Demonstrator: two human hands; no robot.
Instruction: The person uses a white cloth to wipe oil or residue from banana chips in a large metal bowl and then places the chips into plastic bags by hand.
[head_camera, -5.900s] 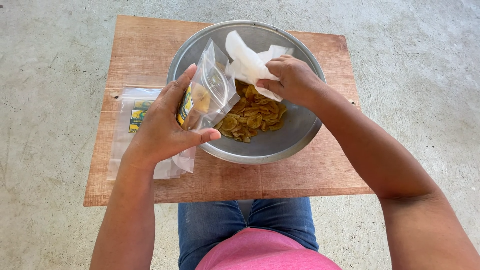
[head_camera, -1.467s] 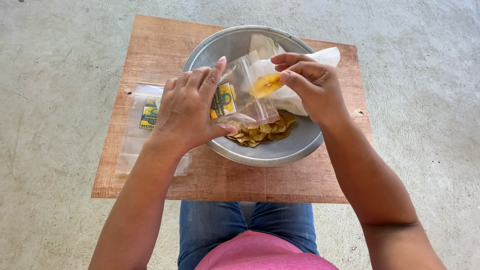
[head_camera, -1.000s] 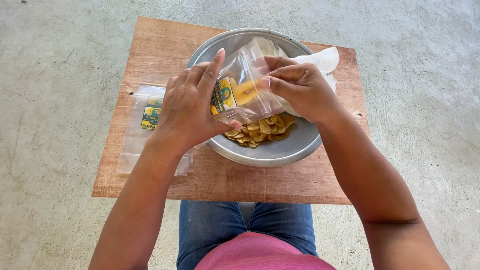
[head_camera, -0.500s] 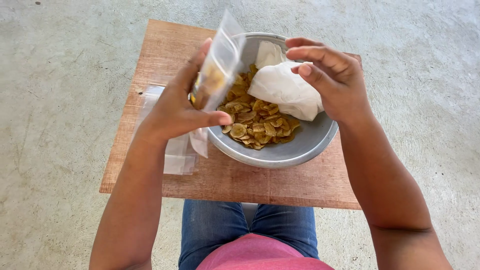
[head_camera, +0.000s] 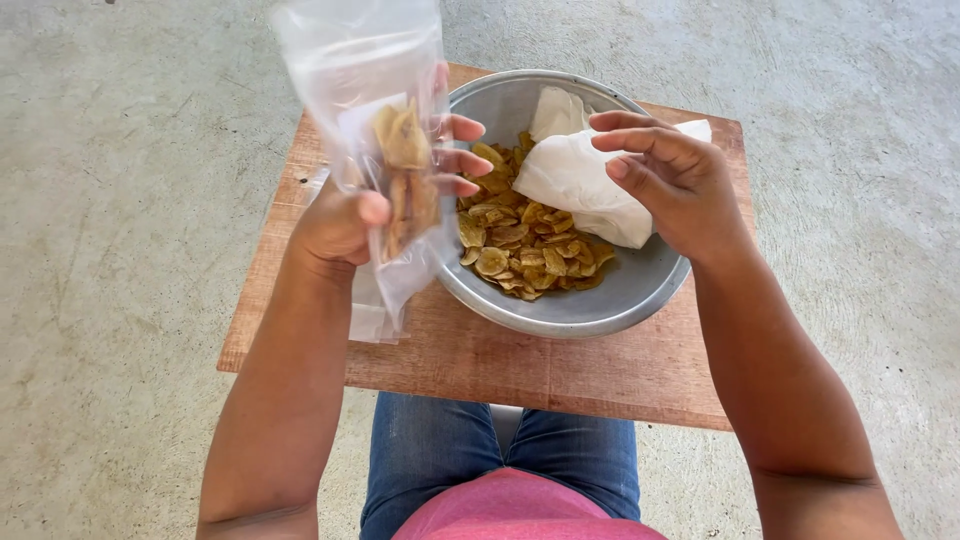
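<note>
home snack-packing spot: bare concrete floor, small wooden table, chip bowl

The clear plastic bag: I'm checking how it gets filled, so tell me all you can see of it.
The clear plastic bag is thin and see-through, held upright in the left hand, thumb in front and fingers behind. A few golden chips sit inside, mid-height. Its bottom hangs below the hand, beside the metal bowl.

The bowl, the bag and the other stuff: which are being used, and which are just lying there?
In use:
clear bag, held up in left hand
chips in metal bowl

Lying about:
white cloth, under the open right hand
wooden board
</note>
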